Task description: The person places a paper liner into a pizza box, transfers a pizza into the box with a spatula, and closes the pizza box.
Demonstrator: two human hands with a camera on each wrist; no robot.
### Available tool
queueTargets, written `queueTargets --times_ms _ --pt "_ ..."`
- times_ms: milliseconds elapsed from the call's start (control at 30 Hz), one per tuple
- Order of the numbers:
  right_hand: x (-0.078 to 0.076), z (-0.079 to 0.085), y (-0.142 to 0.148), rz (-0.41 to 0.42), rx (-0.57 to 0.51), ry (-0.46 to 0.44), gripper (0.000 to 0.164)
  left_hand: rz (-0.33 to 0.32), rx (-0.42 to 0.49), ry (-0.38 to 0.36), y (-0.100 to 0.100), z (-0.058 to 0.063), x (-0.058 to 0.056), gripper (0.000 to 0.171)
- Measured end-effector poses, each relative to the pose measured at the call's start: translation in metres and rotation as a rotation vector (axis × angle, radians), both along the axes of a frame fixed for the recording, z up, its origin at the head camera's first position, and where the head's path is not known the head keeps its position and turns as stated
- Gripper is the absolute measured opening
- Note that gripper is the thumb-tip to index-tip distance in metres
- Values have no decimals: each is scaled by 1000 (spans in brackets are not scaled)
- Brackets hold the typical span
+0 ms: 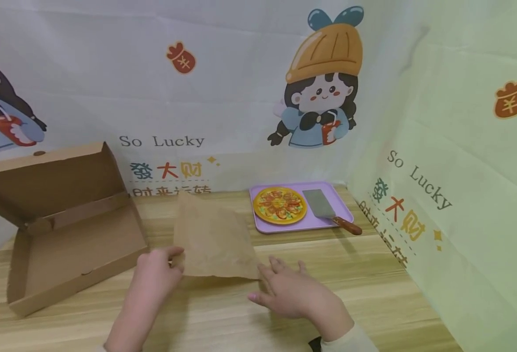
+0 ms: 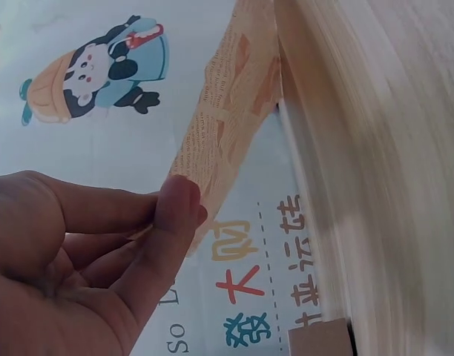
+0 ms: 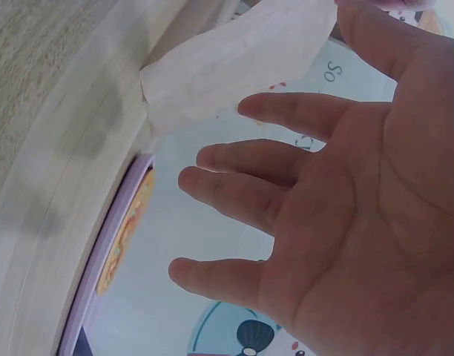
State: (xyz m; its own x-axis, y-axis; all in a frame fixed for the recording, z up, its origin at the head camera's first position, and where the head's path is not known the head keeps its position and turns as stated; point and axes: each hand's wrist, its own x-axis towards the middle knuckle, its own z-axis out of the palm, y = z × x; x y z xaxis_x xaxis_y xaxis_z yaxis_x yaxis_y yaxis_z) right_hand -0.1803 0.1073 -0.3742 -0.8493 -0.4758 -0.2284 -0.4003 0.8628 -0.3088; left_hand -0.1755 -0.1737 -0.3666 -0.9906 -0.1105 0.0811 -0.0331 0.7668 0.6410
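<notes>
A sheet of brown paper (image 1: 216, 239) is held over the wooden table, its near edge raised toward me. My left hand (image 1: 159, 269) pinches its near left corner between thumb and fingers. In the left wrist view, newspaper-style print shows on the paper (image 2: 219, 126) beside the left thumb (image 2: 179, 215). My right hand (image 1: 291, 288) is at the near right corner with its fingers spread. The right wrist view shows the open palm (image 3: 346, 200) and straight fingers, with the pale side of the paper (image 3: 234, 63) just beyond the fingertips.
On the left stands an open cardboard box (image 1: 82, 254), lid raised. A purple tray (image 1: 262, 227) at the back right bears a pizza (image 1: 280, 205) and a metal spatula (image 1: 320, 204) whose wooden handle overhangs the edge. Printed cloth walls (image 1: 240, 98) enclose the table (image 1: 372, 283).
</notes>
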Motion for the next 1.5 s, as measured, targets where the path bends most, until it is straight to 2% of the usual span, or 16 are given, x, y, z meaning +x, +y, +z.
queueTargets --times_ms 200,467,600,767,967,1167,1367,1500 --pt "0 0 -1 3 -2 17 75 17 63 50 -6 2 3 41" --pt "-3 -6 -16 53 36 101 62 59 125 41 -27 4 9 42" --pt "-4 -10 -25 68 73 115 60 102 152 26 -39 2 10 43" --pt "-2 -11 -35 95 94 107 60 188 157 33 -56 -1 12 43" --pt "3 -10 -36 100 106 97 61 264 189 6 -79 -2 13 45" --pt "6 -8 -34 97 94 84 60 312 160 -19 -101 -6 12 48" --pt "8 -7 -33 91 92 90 59 351 115 3 -120 -13 12 48" --pt "10 -7 -32 93 97 102 59 388 138 3 -132 -17 12 50"
